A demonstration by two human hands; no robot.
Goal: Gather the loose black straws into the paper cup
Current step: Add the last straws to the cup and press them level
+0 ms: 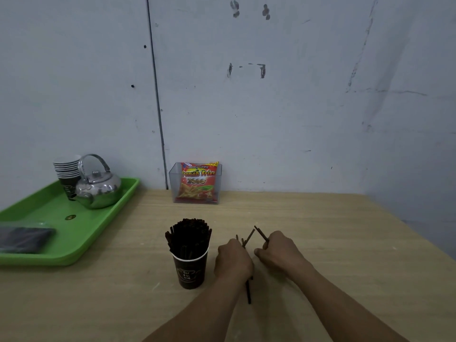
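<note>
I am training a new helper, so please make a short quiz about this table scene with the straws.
1. True or false: the paper cup already holds many black straws.
2. Where does the metal kettle stand? A) on the green tray B) on the floor C) inside the cup
3. Fill in: the left hand and the right hand both grip ____.
Key: 1 true; 2 A; 3 loose straws.

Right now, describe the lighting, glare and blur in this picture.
Head view: dim, even light with hardly any shadows; bright reflections only on the kettle; the dark packet on the tray is smeared; the wide-angle lens bends the wall seam.
</note>
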